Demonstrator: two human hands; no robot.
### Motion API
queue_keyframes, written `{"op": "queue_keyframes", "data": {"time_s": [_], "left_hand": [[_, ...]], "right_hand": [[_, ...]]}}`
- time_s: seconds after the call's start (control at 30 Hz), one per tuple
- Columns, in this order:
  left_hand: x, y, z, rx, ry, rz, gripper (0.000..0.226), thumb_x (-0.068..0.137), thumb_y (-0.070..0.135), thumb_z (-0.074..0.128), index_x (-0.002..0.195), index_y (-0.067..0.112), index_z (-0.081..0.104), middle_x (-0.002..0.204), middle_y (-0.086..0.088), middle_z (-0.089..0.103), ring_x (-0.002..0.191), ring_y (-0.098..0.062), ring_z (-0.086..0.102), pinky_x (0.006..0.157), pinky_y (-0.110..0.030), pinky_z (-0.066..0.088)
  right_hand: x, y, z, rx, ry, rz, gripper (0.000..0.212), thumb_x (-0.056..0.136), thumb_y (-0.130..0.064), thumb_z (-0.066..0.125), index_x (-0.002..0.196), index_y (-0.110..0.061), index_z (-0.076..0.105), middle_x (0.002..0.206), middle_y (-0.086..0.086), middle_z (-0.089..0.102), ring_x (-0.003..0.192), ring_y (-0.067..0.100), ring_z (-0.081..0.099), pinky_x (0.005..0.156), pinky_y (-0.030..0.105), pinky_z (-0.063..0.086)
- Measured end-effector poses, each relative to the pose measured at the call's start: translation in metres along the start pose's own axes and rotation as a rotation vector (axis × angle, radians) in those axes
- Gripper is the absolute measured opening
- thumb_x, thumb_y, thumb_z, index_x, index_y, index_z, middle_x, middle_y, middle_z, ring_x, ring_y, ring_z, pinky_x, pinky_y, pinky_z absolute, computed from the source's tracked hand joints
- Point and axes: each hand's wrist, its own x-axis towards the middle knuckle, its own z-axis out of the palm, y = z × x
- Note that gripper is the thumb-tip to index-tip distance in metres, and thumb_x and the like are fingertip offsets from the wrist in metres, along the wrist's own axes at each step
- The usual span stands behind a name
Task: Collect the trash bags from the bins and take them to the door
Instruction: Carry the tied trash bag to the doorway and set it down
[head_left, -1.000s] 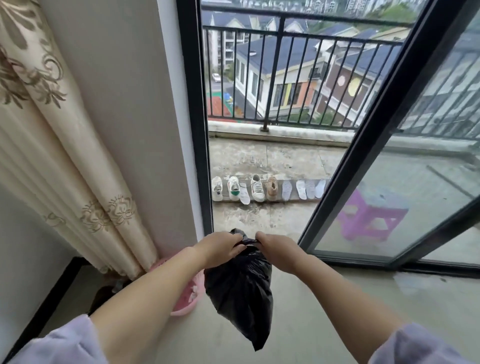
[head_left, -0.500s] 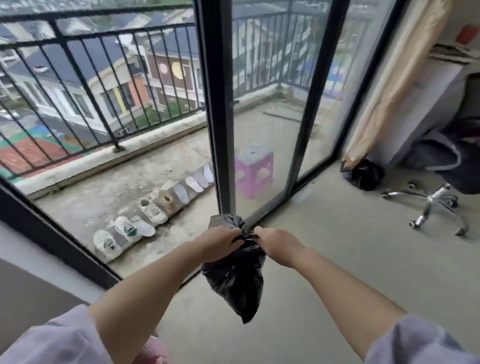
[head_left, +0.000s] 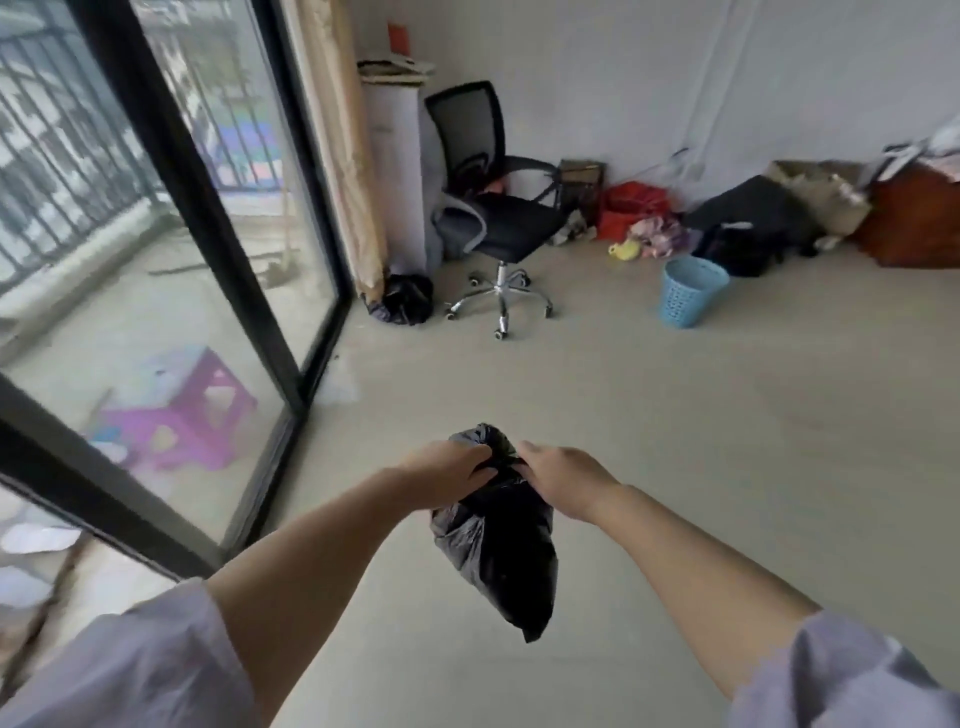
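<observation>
Ahead of you the floor (head_left: 675, 441) is bare; the office chair (head_left: 493, 208) stands at 12 o'clock and the blue bin (head_left: 691, 291) at 1. Your left hand (head_left: 447, 470) and right hand (head_left: 558, 480) pinch the black trash bag (head_left: 498, 551) neck, which hangs between them. A loose neck could slip and spill.

Black office chair (head_left: 491, 208) by the far wall, beige curtain (head_left: 340, 145) to its left. Purple stool (head_left: 179, 415) outside the glass door (head_left: 171, 218). Red clutter (head_left: 631, 208) and dark bags (head_left: 753, 218) along the wall, wooden cabinet (head_left: 914, 223) at right.
</observation>
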Motion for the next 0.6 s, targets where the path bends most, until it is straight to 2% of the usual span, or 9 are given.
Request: {"op": "queue_keyframes", "data": {"time_s": [0.1, 0.2, 0.37, 0.43, 0.5, 0.6], "left_hand": [[0.066, 0.076, 0.004, 0.029, -0.062, 0.112, 0.032, 0.1, 0.033, 0.038, 0.103, 0.006, 0.054, 0.097, -0.017, 0.062, 0.085, -0.031, 0.058, 0.065, -0.032, 0.036], [0.125, 0.157, 0.009, 0.038, -0.095, 0.234, 0.031, 0.1, 0.035, 0.037, 0.104, 0.008, 0.053, 0.095, -0.017, 0.063, 0.087, -0.033, 0.06, 0.068, -0.035, 0.041], [0.203, 0.283, 0.021, 0.078, -0.168, 0.433, 0.033, 0.1, 0.034, 0.036, 0.108, 0.007, 0.054, 0.092, -0.016, 0.063, 0.084, -0.032, 0.06, 0.069, -0.037, 0.044], [0.231, 0.326, 0.027, 0.081, -0.201, 0.507, 0.033, 0.1, 0.034, 0.036, 0.108, 0.008, 0.054, 0.086, -0.013, 0.061, 0.079, -0.03, 0.059, 0.067, -0.037, 0.044], [0.258, 0.367, 0.036, 0.08, -0.228, 0.58, 0.031, 0.1, 0.034, 0.036, 0.108, 0.01, 0.054, 0.078, -0.007, 0.056, 0.071, -0.025, 0.055, 0.061, -0.034, 0.04], [0.297, 0.424, 0.048, 0.09, -0.26, 0.678, 0.031, 0.1, 0.035, 0.035, 0.109, 0.012, 0.053, 0.078, -0.004, 0.056, 0.071, -0.024, 0.055, 0.062, -0.034, 0.04]], "right_hand": [[-0.048, 0.082, -0.023, 0.008, 0.039, 0.11, 0.026, 0.101, -0.034, 0.032, 0.1, -0.011, 0.045, 0.103, 0.015, 0.065, 0.089, 0.034, 0.062, 0.067, 0.037, 0.041], [-0.099, 0.161, -0.043, -0.019, 0.081, 0.208, 0.025, 0.102, -0.033, 0.032, 0.099, -0.012, 0.044, 0.097, 0.015, 0.065, 0.083, 0.033, 0.062, 0.061, 0.033, 0.035], [-0.183, 0.267, -0.067, -0.055, 0.159, 0.393, 0.029, 0.101, -0.034, 0.032, 0.101, -0.008, 0.044, 0.088, 0.013, 0.063, 0.076, 0.034, 0.06, 0.058, 0.035, 0.037], [-0.213, 0.3, -0.072, -0.071, 0.196, 0.456, 0.03, 0.102, -0.034, 0.031, 0.101, -0.007, 0.045, 0.075, 0.008, 0.056, 0.068, 0.033, 0.056, 0.056, 0.034, 0.037], [-0.24, 0.331, -0.075, -0.077, 0.218, 0.522, 0.031, 0.102, -0.033, 0.031, 0.102, -0.006, 0.046, 0.064, -0.003, 0.04, 0.063, 0.028, 0.048, 0.056, 0.033, 0.036], [-0.274, 0.38, -0.081, -0.077, 0.238, 0.624, 0.03, 0.102, -0.032, 0.031, 0.103, -0.006, 0.046, 0.061, -0.009, 0.029, 0.061, 0.025, 0.043, 0.056, 0.033, 0.034]]}}
